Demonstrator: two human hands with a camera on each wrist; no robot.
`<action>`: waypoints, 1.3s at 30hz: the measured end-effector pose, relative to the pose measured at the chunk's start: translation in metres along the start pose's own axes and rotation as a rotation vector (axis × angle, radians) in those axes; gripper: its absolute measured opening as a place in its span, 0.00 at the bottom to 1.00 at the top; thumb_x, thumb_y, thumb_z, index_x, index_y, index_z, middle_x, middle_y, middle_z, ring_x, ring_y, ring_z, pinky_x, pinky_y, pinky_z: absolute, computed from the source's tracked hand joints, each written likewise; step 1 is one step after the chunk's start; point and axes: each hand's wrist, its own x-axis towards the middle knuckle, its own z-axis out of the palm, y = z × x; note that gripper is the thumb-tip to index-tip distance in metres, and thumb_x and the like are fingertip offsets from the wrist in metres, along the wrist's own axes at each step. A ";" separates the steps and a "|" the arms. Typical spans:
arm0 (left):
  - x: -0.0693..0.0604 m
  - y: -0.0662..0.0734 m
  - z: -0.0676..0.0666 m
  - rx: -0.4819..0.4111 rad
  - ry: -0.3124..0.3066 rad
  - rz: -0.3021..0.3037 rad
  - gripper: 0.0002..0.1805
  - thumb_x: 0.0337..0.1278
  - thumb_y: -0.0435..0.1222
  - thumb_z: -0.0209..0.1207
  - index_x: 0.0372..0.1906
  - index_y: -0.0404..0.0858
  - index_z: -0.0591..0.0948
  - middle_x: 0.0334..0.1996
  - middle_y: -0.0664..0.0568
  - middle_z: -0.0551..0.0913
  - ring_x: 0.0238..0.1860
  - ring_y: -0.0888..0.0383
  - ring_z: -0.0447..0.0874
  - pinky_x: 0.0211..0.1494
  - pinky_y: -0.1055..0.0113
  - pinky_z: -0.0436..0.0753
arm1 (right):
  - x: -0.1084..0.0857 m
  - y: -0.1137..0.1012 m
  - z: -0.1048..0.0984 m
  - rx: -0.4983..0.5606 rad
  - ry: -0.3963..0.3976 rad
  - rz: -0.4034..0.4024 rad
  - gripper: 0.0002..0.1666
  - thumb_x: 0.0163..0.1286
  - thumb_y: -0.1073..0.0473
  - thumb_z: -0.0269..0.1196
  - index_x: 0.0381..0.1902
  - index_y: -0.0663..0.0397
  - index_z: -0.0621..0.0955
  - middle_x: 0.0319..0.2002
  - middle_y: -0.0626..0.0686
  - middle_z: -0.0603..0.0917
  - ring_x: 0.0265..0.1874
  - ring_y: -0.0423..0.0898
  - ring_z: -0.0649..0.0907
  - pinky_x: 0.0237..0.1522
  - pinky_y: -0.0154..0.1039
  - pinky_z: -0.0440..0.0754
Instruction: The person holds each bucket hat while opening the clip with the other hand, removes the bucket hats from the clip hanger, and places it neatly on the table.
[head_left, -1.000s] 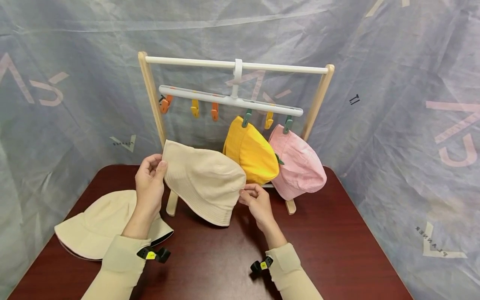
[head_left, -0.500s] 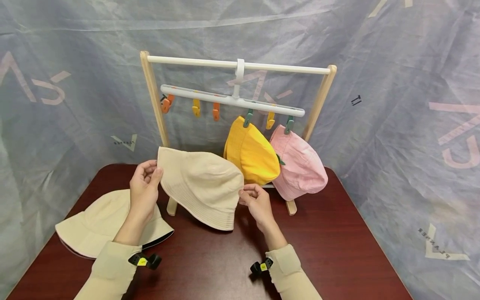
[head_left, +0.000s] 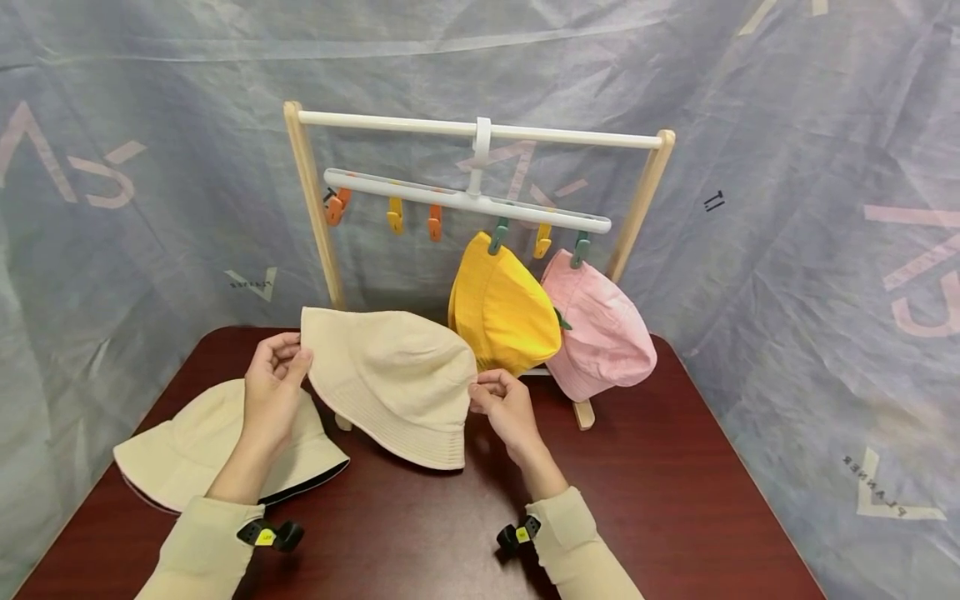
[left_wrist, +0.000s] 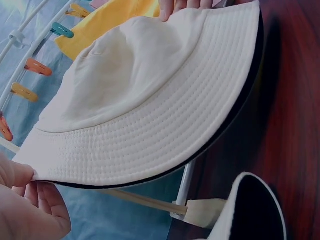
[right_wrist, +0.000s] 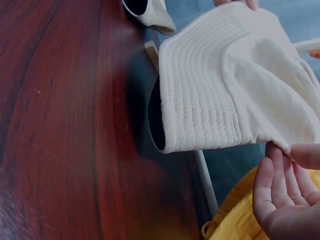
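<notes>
A cream bucket hat (head_left: pixel 397 375) with a stitched brim and dark lining is held tilted in the air between both hands. My left hand (head_left: pixel 272 387) pinches the brim's left edge, thumb in front, as the left wrist view also shows. On the other side, my right hand (head_left: pixel 508 408) pinches the crown's edge between thumb and fingers. Another cream bucket hat (head_left: pixel 187 442) lies on the table, partly behind the left forearm. Behind the held hat, a yellow hat (head_left: pixel 502 308) and a pink hat (head_left: pixel 597 333) hang from green clips (head_left: pixel 498 237).
A wooden rack (head_left: pixel 311 200) with a white top rod carries a white clip hanger (head_left: pixel 450 198). Orange clips (head_left: pixel 435 223) and yellow clips (head_left: pixel 395 217) on it hold nothing. The dark red table (head_left: pixel 660 500) is backed by grey cloth (head_left: pixel 787 250).
Both hands have brought the cream bucket hat lower and to the left, nearer me and away from the hanger. The left hand moved further than the right. The hanging hats stayed put.
</notes>
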 end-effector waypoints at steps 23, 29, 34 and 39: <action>-0.017 -0.015 -0.022 0.033 -0.015 -0.092 0.17 0.80 0.34 0.57 0.65 0.40 0.69 0.50 0.51 0.71 0.47 0.64 0.79 0.53 0.80 0.82 | 0.023 -0.018 0.006 -0.221 -0.054 -0.080 0.10 0.72 0.65 0.69 0.48 0.63 0.85 0.35 0.58 0.89 0.36 0.61 0.90 0.44 0.55 0.91; -0.022 -0.018 -0.026 0.030 -0.018 -0.089 0.14 0.79 0.34 0.58 0.61 0.43 0.70 0.49 0.51 0.71 0.46 0.63 0.80 0.51 0.79 0.82 | 0.027 -0.021 0.009 -0.248 -0.077 -0.079 0.09 0.72 0.65 0.69 0.48 0.63 0.85 0.36 0.59 0.89 0.39 0.65 0.89 0.44 0.55 0.91; -0.025 -0.021 -0.029 0.037 -0.011 -0.095 0.14 0.79 0.34 0.58 0.61 0.42 0.70 0.49 0.51 0.72 0.45 0.64 0.80 0.52 0.78 0.83 | 0.031 -0.021 0.011 -0.282 -0.089 -0.083 0.10 0.73 0.63 0.69 0.48 0.62 0.85 0.36 0.58 0.89 0.38 0.64 0.89 0.45 0.57 0.90; -0.027 -0.024 -0.032 0.102 0.007 -0.129 0.16 0.79 0.34 0.58 0.62 0.40 0.69 0.50 0.52 0.71 0.45 0.65 0.78 0.50 0.80 0.81 | 0.035 -0.023 0.012 -0.328 -0.105 -0.084 0.09 0.73 0.62 0.69 0.48 0.61 0.85 0.36 0.57 0.89 0.36 0.60 0.90 0.44 0.54 0.91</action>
